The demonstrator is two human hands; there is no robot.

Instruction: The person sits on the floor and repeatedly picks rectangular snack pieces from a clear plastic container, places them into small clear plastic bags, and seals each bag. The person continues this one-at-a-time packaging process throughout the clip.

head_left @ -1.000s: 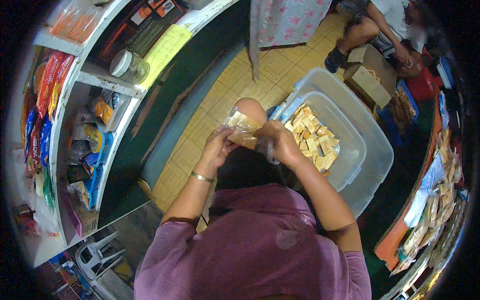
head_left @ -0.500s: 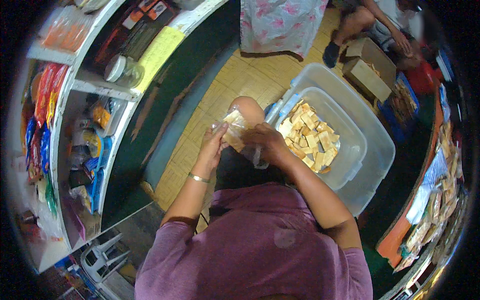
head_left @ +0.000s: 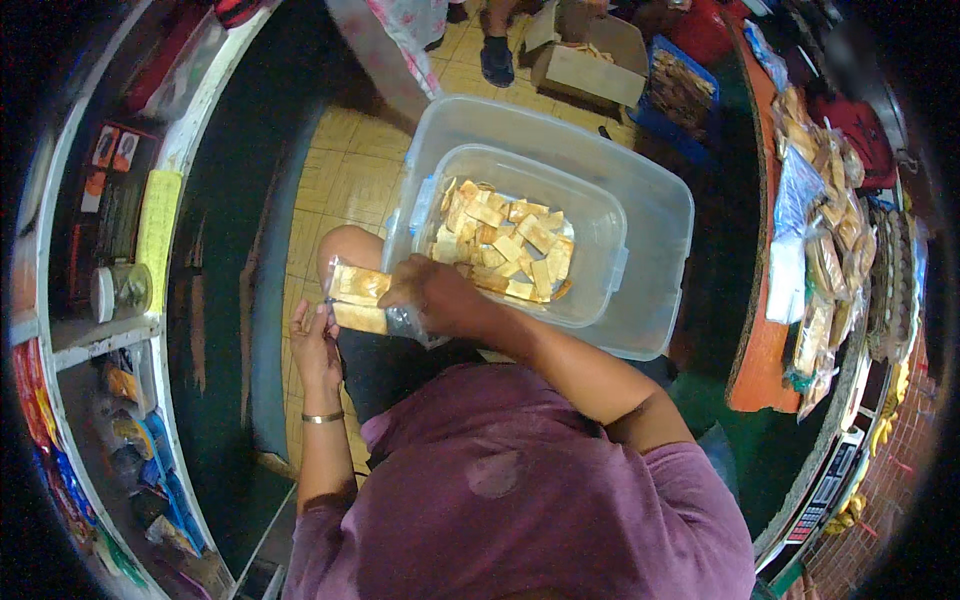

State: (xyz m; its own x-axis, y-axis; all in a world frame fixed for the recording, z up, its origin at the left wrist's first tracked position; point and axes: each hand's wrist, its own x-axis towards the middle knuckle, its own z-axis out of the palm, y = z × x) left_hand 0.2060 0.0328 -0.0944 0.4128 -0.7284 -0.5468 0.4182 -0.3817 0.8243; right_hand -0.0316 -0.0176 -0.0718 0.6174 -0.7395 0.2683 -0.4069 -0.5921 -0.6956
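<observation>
A clear plastic bag (head_left: 358, 300) with flat, golden pieces of toasted bread inside lies between my hands, above my knee. At its left end, my left hand (head_left: 316, 338) pinches the bag's edge with thumb and fingers. My right hand (head_left: 438, 298) is closed at the bag's other end; its fingertips press against the plastic, partly hidden by the back of the hand. Just beyond that hand, loose toasted bread pieces (head_left: 510, 240) fill part of a clear inner tub (head_left: 600, 215), which sits inside a larger translucent tub (head_left: 655, 235).
Shelves with a glass jar (head_left: 122, 290) and packets run along the left. At the far side are a cardboard box (head_left: 590, 75), a blue crate (head_left: 680, 90) and another person's foot (head_left: 497, 62). Bagged goods lie on an orange-edged counter (head_left: 755, 340) at right.
The view has swung, so the tubs and shelves appear farther left. The bag has turned flatter, showing its bread pieces more plainly. Both hands still hold it.
</observation>
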